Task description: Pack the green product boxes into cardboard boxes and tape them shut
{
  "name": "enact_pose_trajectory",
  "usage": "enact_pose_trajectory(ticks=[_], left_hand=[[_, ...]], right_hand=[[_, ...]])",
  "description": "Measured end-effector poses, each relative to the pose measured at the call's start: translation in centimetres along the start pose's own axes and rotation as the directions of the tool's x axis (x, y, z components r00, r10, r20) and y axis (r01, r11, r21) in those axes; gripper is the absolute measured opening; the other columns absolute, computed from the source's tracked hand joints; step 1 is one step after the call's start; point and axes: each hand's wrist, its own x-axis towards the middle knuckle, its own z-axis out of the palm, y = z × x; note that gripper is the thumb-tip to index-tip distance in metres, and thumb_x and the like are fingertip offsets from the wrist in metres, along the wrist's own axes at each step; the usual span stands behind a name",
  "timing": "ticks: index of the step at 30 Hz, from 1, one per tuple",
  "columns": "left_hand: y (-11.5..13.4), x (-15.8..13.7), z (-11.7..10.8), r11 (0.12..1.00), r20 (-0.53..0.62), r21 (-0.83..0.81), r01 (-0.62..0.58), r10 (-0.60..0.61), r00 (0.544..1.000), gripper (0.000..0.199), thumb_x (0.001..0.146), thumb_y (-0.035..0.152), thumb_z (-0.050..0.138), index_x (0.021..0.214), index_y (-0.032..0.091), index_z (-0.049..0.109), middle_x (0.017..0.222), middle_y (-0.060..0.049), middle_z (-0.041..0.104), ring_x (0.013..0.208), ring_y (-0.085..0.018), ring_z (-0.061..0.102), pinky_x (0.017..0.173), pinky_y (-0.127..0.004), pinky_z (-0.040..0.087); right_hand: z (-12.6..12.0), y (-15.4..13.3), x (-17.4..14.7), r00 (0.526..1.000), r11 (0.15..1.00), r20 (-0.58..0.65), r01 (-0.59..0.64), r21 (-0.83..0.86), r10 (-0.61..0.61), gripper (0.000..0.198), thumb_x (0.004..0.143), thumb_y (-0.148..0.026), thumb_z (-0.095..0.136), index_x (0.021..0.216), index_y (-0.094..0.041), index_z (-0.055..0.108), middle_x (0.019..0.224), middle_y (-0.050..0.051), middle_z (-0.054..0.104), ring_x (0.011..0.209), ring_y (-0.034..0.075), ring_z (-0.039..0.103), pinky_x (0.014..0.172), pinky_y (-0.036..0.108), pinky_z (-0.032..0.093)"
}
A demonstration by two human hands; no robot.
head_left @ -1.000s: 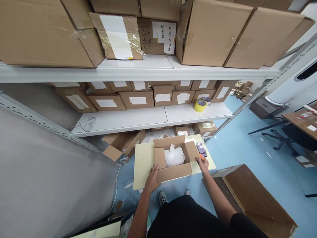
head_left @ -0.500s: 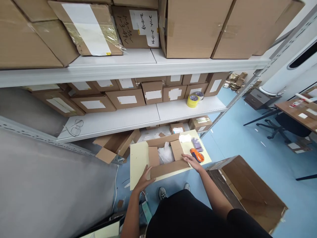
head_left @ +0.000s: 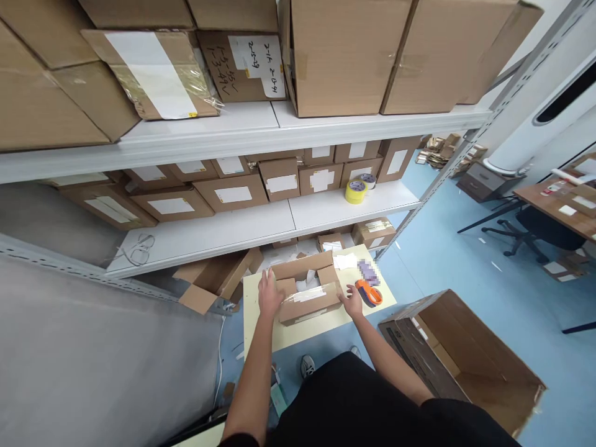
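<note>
A cardboard box (head_left: pixel 310 312) sits on a pale yellow tabletop (head_left: pixel 254 320), its top partly uncovered. Between its flaps, white packing material (head_left: pixel 308 282) shows. Along the near flap runs a strip of clear tape with white paper under it. My left hand (head_left: pixel 270 295) is closed on the left side of the box, fingers pointing away from me. At the right near corner, my right hand (head_left: pixel 352 302) grips the edge, some fingers lifted off it. Just right of that hand lies an orange and blue tape dispenser (head_left: pixel 369 293), with a blurred purple item (head_left: pixel 367 272) behind it.
Shelves (head_left: pixel 223 230) packed with labelled boxes rise in front, with yellow tape rolls (head_left: pixel 356 192) on the middle one. An open carton (head_left: pixel 218 279) leans at left. A large open carton (head_left: pixel 465 360) stands on the floor at right. White paper (head_left: pixel 345 261) lies on the tabletop.
The box's near flap, earlier folded out towards me, now stands up and inward, showing its taped face. My left hand has shifted from the near left corner up to the left side.
</note>
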Motion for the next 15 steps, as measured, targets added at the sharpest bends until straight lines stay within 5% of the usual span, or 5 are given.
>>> enact_pose_trajectory(ticks=[3,6,9,15], left_hand=[[1.2,3.5,-1.0,0.996,0.049,0.037,-0.083,0.081,0.995,0.082,0.088,0.034,0.065,0.161,0.015,0.034,0.150,-0.017,0.055,0.144,-0.035,0.041,0.119,-0.045,0.035],[0.9,3.4,0.3,0.995,0.136,0.062,-0.080,0.071,0.988,0.062,0.091,0.054,0.062,0.142,0.019,0.063,0.125,-0.014,0.068,0.134,-0.034,0.050,0.115,-0.043,0.041],[-0.6,0.7,2.9,0.998,0.103,0.019,-0.053,0.051,0.993,0.049,0.091,0.059,0.061,0.121,0.023,0.077,0.140,-0.011,0.061,0.136,-0.032,0.050,0.118,-0.040,0.041],[-2.6,-2.2,6.5,0.989,0.011,-0.132,0.069,-0.069,0.998,0.049,0.099,0.052,0.050,0.132,0.022,0.069,0.168,-0.009,0.034,0.147,-0.030,0.045,0.120,-0.040,0.040]], right_hand=[[-0.1,-0.1,-0.1,1.000,0.999,-0.002,-0.017,-0.048,0.017,0.064,0.074,-0.048,0.070,0.129,-0.017,0.060,0.119,0.015,0.068,0.097,0.030,0.069,0.086,0.040,0.055],[0.0,-0.8,-0.5,0.996,0.995,-0.069,0.045,-0.089,-0.052,0.057,0.076,-0.043,0.071,0.126,-0.018,0.062,0.128,0.017,0.064,0.117,0.034,0.063,0.096,0.041,0.053],[0.2,-1.8,-1.0,0.993,0.985,-0.072,0.086,-0.146,-0.098,0.048,0.081,-0.035,0.068,0.126,-0.019,0.063,0.135,0.017,0.060,0.126,0.036,0.058,0.101,0.043,0.051],[-1.8,-2.4,0.2,0.979,0.965,-0.033,0.193,-0.176,-0.202,0.047,0.085,-0.026,0.063,0.131,-0.018,0.060,0.142,0.017,0.056,0.135,0.033,0.052,0.111,0.043,0.044]])
